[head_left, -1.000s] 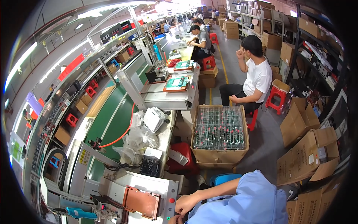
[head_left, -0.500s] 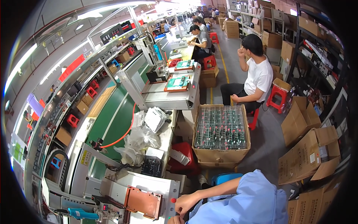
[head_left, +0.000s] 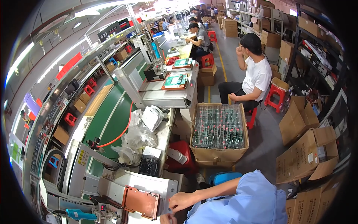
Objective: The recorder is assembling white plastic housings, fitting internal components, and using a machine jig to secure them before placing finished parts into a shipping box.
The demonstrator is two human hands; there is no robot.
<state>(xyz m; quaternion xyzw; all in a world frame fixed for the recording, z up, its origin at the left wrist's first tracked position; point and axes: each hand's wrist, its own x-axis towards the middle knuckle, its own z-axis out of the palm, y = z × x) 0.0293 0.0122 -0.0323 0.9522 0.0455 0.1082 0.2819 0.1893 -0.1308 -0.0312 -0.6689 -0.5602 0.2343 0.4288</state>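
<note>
Tray on white machine bed; carton, stools on grey floor.

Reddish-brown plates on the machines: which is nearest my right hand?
The bare plate on the near machine, just left of your right hand; the plates on the farther machine carry green boards.

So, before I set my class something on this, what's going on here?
A person in a blue sleeve has the right hand and, lower in view, the left hand at the edge of a white machine. Whether either hand touches or grips anything is unclear. A reddish-brown fixture lies on the machine. Further off, a co-worker in a white shirt sits near a carton of green boards.
</note>
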